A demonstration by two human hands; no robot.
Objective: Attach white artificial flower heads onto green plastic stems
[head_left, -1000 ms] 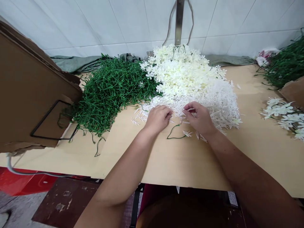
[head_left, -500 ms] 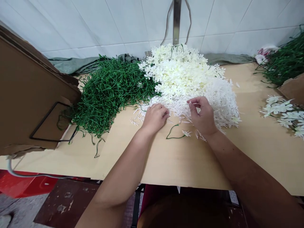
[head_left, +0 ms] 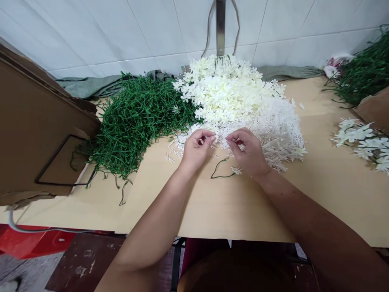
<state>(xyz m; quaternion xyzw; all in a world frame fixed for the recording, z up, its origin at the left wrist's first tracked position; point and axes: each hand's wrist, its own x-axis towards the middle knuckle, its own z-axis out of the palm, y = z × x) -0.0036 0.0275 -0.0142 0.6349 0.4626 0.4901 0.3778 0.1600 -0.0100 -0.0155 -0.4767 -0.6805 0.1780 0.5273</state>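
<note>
My left hand [head_left: 196, 149] is closed in a pinch in front of the white pile. Something small and pale shows at its fingertips, too small to name. Just to the right, my right hand [head_left: 248, 153] pinches too, and what lies between its thumb and finger is unclear. A narrow gap separates the fingertips. Below them on the table lies a green plastic stem [head_left: 218, 175] with a white artificial flower [head_left: 236, 170] at one end. Behind are a heap of thin white sticks [head_left: 281, 127], a mound of artificial white petals [head_left: 226, 91] and a heap of green stems [head_left: 136, 117].
A cardboard box [head_left: 33, 134] stands at left, with a black wire frame [head_left: 54, 156] by it. At right lie finished-looking white flowers [head_left: 361, 140], more green stems [head_left: 364, 73] and a cardboard piece [head_left: 375, 109]. Grey cloth [head_left: 288, 73] runs along the tiled wall.
My right hand has moved left, towards my left hand. My left hand has risen off the sticks, its thumb and finger now pinched. The view has shifted slightly.
</note>
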